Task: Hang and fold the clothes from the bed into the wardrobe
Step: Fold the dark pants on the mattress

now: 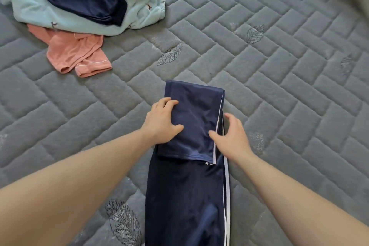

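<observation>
Navy trousers (191,166), folded once, were pressed flat on the bed (279,66) by the left hand (162,121) and right hand (231,136), fingers spread, nothing gripped.

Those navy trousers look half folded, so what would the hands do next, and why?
Probably fold once more: the trousers have one end doubled back, with a long stretch unfolded. Both hands, left and right, rest at the folded part's edges.

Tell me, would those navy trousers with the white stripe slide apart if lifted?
Probably: the navy trousers with the white side stripe look shiny, so likely slippery. They drape limply, so the folded end under the left hand would likely flop open.
</observation>
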